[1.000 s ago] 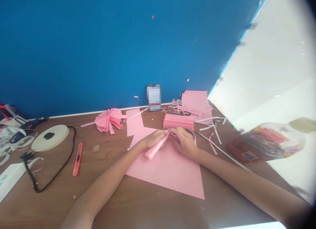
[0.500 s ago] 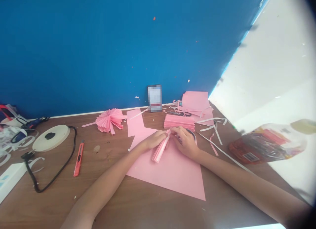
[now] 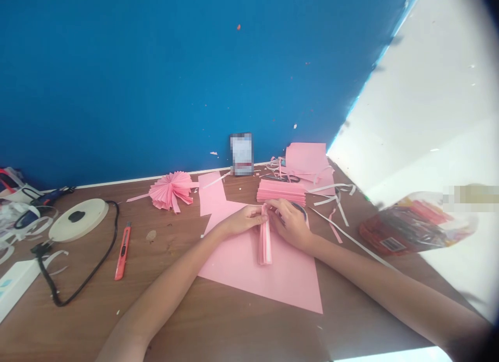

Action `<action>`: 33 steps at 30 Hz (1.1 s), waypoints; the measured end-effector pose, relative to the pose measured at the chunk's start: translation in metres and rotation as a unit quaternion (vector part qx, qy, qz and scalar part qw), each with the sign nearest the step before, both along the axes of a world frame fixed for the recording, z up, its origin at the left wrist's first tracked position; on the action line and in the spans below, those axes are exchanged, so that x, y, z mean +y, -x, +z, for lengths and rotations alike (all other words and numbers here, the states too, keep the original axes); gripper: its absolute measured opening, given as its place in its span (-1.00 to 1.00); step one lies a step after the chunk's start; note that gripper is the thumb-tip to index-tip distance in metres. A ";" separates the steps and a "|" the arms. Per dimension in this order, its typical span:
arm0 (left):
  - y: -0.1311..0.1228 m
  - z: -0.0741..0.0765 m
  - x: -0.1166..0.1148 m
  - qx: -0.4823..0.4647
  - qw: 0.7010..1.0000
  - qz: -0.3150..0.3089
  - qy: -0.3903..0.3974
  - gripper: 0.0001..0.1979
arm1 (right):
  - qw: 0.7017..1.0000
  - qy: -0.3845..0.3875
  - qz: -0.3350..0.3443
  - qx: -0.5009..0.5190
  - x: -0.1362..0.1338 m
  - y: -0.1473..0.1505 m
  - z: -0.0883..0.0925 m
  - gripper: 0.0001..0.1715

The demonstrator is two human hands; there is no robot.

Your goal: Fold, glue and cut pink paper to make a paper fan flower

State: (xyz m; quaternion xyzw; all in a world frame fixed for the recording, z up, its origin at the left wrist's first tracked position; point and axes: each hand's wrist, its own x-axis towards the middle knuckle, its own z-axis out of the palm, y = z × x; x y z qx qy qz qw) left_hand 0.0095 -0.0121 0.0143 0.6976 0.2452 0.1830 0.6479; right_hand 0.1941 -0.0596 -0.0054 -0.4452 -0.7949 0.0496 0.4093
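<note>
Between my hands is a narrow bundle of accordion-folded pink paper (image 3: 264,245), its lower end fanned slightly toward me. My left hand (image 3: 247,220) pinches its upper end from the left, thumb across the folds. My right hand (image 3: 289,222) closes on the same end from the right, fingers bent; its fingertips are partly hidden. Under both hands lies a large pink paper sheet (image 3: 257,286). Just beyond my right hand are a flat pleated pink paper strip (image 3: 281,192) and a dark round object, mostly covered by that hand.
A pink paper rosette (image 3: 171,191) and a small pink sheet (image 3: 211,193) lie at the back left. Nearer left are a red cutter knife (image 3: 122,251), a black cable and a cream round lid (image 3: 79,220). A phone-like object (image 3: 241,154) leans on the wall. A plastic bag (image 3: 413,224) lies right.
The folded pink paper has swung from a slant to nearly straight toward me. My left thumb now lies across its upper end. The right hand stays at the same end.
</note>
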 end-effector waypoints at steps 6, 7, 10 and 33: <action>-0.002 -0.004 -0.001 0.011 0.999 0.019 0.035 -0.60 | 0.999 0.016 0.032 -0.006 0.001 0.000 0.001 -0.67; -0.002 -0.004 -0.002 0.005 0.999 0.015 0.045 -0.60 | 0.999 0.015 0.037 -0.009 0.001 0.000 0.001 -0.67; -0.003 -0.003 -0.003 -0.012 0.998 0.002 0.070 -0.57 | 0.999 0.002 0.049 -0.020 0.001 0.000 -0.001 -0.67; -0.001 -0.013 0.001 0.026 1.000 0.014 0.004 -0.62 | 0.996 -0.051 0.045 -0.062 0.001 -0.001 -0.004 -0.59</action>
